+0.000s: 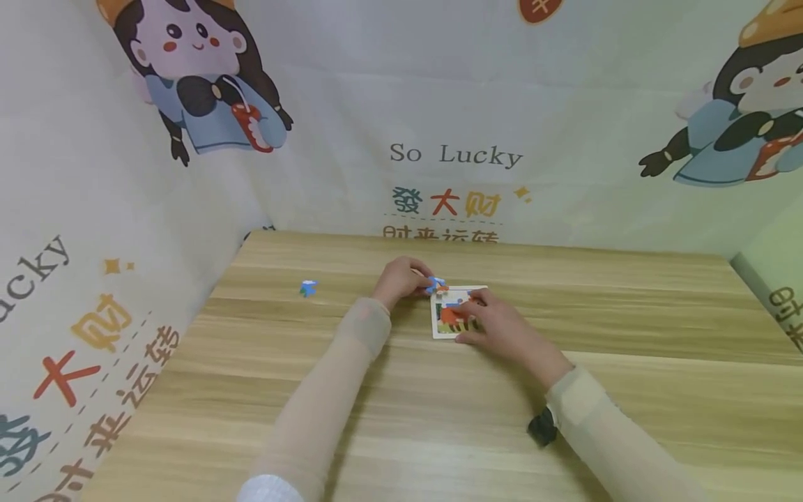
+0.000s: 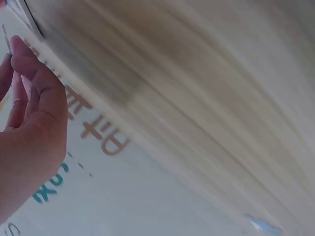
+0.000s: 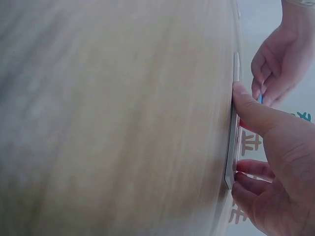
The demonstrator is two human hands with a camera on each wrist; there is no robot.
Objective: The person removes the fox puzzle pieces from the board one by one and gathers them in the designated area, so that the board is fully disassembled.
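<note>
Puzzle piece: a small blue piece [image 1: 436, 284] sits pinched in the fingertips of the left hand [image 1: 401, 279], right at the far left corner of the puzzle board [image 1: 456, 312].
Left hand grip: narrow, thumb and fingers curled in on the piece; the left wrist view shows only curled fingers [image 2: 34, 83] and a sliver of something thin, so the head view is the better witness here.
Board: lying flat on the wooden table [image 1: 401, 418], partly filled with an orange and white picture.
Right hand: the right hand [image 1: 495, 328] is down on the board, thumb pressed to its near edge and fingers along the side, as the right wrist view shows [image 3: 256, 115]; it steadies, it does not pinch.
Slip risk: the pinch holds little of the piece, so I judge a twist at the corner could pop it loose.
Shift risk: if the right hand eases off, pressing the piece in could skate the board away from the grip.
Jam risk: forcing it in misaligned could lift neighbouring pieces.
Stray piece: another blue piece [image 1: 308, 287] lies well out to the left of the grip.
</note>
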